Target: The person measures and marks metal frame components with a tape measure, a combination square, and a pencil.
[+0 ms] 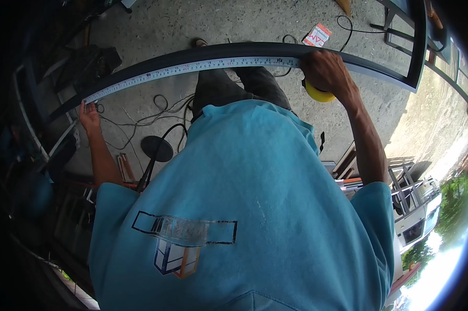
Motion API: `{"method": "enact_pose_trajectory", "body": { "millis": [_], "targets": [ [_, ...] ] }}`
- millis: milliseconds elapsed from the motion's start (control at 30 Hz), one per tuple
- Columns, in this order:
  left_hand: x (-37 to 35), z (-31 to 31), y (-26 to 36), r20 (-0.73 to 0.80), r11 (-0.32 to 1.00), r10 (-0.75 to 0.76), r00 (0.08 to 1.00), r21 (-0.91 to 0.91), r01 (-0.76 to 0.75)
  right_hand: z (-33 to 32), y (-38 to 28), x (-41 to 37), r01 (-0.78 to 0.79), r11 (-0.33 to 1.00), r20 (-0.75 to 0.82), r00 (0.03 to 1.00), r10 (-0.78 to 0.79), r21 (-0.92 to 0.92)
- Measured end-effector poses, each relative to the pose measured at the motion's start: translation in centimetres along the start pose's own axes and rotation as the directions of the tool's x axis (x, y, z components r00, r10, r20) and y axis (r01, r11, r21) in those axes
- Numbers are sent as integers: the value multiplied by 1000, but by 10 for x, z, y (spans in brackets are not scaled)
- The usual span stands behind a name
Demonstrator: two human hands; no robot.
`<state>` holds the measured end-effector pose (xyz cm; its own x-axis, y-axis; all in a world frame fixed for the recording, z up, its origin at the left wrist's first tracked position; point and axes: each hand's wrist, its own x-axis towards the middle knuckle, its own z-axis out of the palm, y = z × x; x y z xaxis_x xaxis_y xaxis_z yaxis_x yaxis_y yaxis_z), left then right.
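A long dark metal bar (pixel 156 59) runs across the top of the head view, with a white tape measure blade (pixel 192 68) stretched along it. My right hand (pixel 324 72) grips the yellow tape measure case (pixel 319 94) against the bar at the right. My left hand (pixel 89 116) pinches the end of the tape blade at the bar's left end. My blue shirt (pixel 244 207) fills the lower half of the view.
Concrete floor (pixel 218 20) below, with black cables (pixel 140 116), a round dark disc (pixel 156 148) and a red-and-white packet (pixel 317 35). A dark metal frame (pixel 419 41) stands at the upper right. Metal profiles and stacked pieces (pixel 348 181) lie right; clutter sits left.
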<state>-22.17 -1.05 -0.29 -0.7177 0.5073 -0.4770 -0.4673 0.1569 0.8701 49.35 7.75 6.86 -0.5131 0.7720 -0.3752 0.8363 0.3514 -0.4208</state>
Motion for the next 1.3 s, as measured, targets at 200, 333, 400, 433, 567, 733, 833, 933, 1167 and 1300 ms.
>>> {"method": "enact_pose_trajectory", "body": {
  "millis": [200, 333, 400, 433, 567, 733, 833, 933, 1167, 1300],
  "targets": [
    [-8, 5, 0, 12, 998, 38, 999, 48, -39, -6, -5, 2, -80, 996, 99, 992, 82, -27],
    [-7, 3, -1, 23, 999, 37, 999, 34, -38, -5, -5, 3, -99, 995, 107, 989, 98, 4],
    [-6, 4, -1, 12, 998, 47, 999, 40, -48, -9, -8, 4, -119, 993, 120, 986, 116, 13],
    [-5, 4, -1, 10, 998, 44, 999, 36, -44, -10, -9, 4, -145, 989, 136, 981, 141, 20],
    [-12, 10, -2, -23, 999, 40, 999, 17, -40, -9, -5, 6, -103, 995, 144, 984, 104, -15],
    [-3, 2, -3, -20, 1000, 18, 1000, -23, -18, -2, -2, 5, -60, 998, 75, 995, 60, -3],
    [-8, 7, -6, -22, 999, 37, 999, -23, -38, -2, -1, 5, -30, 998, 69, 997, 33, -53],
    [-5, 7, -2, -51, 991, 36, 998, 129, -29, -12, -11, 1, -198, 974, 172, 969, 177, 109],
    [-154, 172, -29, 224, 962, 46, 973, 254, -104, -3, -93, -10, -329, 662, 432, 902, 10, 673],
    [-246, 277, -70, 700, 934, -145, 700, 329, -136, 12, -156, 42, -164, 615, 121, 986, 111, 771]
  ]
}}
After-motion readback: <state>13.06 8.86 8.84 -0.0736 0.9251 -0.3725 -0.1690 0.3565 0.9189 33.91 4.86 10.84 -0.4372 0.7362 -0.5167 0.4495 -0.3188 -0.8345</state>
